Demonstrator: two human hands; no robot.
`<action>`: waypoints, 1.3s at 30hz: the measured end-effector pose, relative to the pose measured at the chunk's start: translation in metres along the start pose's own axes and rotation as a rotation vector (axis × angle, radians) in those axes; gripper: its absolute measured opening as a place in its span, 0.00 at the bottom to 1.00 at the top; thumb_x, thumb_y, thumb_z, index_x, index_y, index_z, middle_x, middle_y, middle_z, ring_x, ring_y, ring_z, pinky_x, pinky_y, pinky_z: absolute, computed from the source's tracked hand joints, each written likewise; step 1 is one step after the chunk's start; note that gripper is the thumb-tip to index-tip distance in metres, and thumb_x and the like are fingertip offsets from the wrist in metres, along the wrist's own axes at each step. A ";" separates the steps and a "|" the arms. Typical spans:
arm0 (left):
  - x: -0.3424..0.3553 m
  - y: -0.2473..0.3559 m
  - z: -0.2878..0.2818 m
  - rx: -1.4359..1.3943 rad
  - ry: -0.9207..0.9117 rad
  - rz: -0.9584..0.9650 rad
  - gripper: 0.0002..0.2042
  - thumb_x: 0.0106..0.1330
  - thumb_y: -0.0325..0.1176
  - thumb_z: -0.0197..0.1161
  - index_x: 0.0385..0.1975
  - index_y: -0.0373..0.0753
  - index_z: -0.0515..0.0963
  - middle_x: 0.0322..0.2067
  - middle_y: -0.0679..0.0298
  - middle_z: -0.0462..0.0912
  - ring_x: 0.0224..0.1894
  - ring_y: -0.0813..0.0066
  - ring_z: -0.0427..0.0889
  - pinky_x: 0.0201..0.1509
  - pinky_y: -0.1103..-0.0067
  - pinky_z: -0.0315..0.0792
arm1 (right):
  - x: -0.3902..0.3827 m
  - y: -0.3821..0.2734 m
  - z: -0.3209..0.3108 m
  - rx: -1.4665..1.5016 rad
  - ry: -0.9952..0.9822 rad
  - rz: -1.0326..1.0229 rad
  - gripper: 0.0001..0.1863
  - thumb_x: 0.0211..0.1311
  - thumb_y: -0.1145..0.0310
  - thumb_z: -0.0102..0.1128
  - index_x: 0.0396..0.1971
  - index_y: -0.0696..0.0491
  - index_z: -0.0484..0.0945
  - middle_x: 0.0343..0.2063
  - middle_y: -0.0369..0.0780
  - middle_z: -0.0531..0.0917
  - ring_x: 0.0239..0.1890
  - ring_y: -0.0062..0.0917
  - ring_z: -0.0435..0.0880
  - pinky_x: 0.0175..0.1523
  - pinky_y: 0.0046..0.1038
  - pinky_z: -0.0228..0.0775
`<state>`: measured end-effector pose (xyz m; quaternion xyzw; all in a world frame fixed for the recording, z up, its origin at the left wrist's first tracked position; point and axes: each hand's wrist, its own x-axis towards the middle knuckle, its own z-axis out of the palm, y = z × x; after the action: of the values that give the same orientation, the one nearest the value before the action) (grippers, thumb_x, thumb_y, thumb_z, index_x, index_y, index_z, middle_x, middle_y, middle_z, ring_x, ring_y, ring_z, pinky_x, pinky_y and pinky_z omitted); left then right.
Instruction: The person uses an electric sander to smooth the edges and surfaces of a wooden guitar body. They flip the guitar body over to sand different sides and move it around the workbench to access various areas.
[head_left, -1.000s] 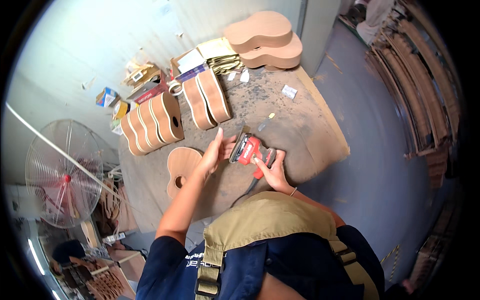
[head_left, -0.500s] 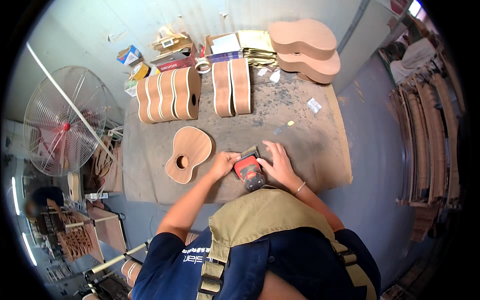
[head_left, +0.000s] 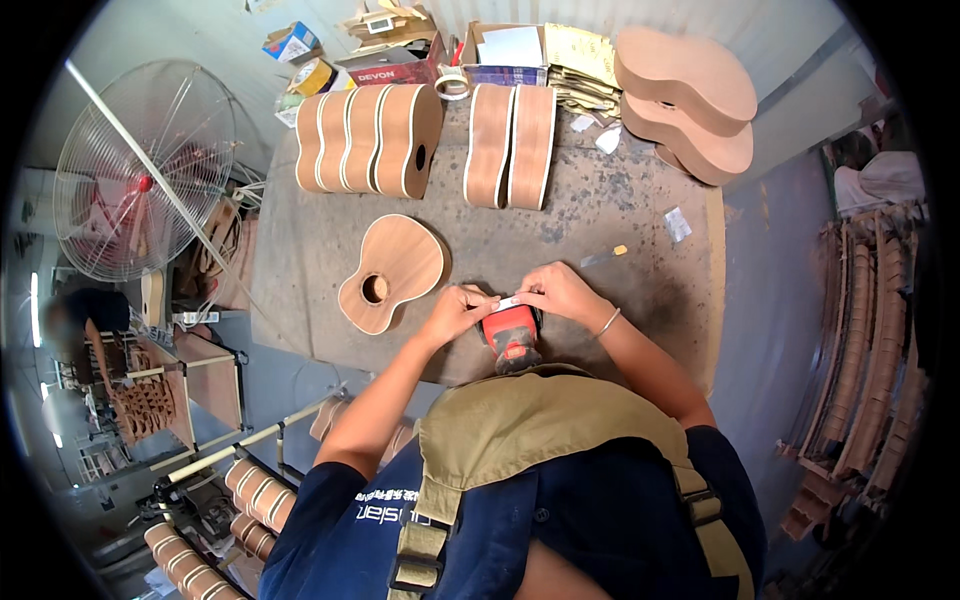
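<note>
A red and black power sander (head_left: 512, 330) rests at the near edge of the workbench (head_left: 640, 310), against my apron, its front end away from me. My left hand (head_left: 462, 310) pinches the left end of a pale strip (head_left: 507, 303) along that front end, while my right hand (head_left: 550, 292) grips the right end, fingers bent. Left of my hands lies a flat wooden guitar body (head_left: 398, 260) with a round soundhole. Beyond my right hand is a small scraper with a yellow handle (head_left: 619, 250), beside a small clear packet (head_left: 677, 222).
Stacked guitar bodies (head_left: 360, 140), (head_left: 510, 145), (head_left: 685, 70) and cardboard boxes (head_left: 505, 65) line the bench's back. A fan (head_left: 145, 182) and cables stand left. A co-worker (head_left: 95, 320) bends over racks at far left. Racks of wooden parts (head_left: 865, 340) stand right.
The sander, held raised in my right hand earlier, now sits lower at the bench's near edge. Both hands have closed in on its front end. The view has shifted, raising more racks into sight.
</note>
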<state>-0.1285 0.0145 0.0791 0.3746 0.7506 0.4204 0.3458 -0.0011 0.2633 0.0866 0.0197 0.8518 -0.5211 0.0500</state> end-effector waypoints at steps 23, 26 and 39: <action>0.003 0.015 -0.033 0.098 -0.400 0.009 0.32 0.66 0.25 0.76 0.72 0.39 0.79 0.58 0.54 0.86 0.58 0.57 0.85 0.65 0.68 0.78 | 0.004 0.016 0.007 -0.049 0.039 -0.180 0.07 0.67 0.68 0.72 0.34 0.57 0.86 0.28 0.45 0.84 0.31 0.40 0.85 0.38 0.39 0.76; -0.009 0.029 -0.034 0.220 -0.424 0.063 0.46 0.57 0.34 0.85 0.79 0.40 0.70 0.69 0.52 0.78 0.70 0.52 0.78 0.75 0.66 0.72 | 0.004 0.023 -0.010 0.106 -0.059 -0.068 0.09 0.70 0.68 0.73 0.43 0.57 0.93 0.35 0.45 0.92 0.32 0.31 0.90 0.41 0.30 0.80; -0.021 0.026 -0.015 0.540 -0.280 0.172 0.35 0.70 0.30 0.72 0.77 0.37 0.70 0.65 0.50 0.81 0.56 0.45 0.86 0.60 0.62 0.82 | -0.036 0.018 0.003 -0.326 0.021 -0.238 0.22 0.70 0.68 0.69 0.63 0.52 0.86 0.61 0.42 0.88 0.67 0.43 0.83 0.71 0.43 0.76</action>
<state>-0.1237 0.0006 0.1129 0.5690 0.7459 0.1779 0.2970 0.0365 0.2694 0.0732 -0.0840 0.9218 -0.3781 -0.0183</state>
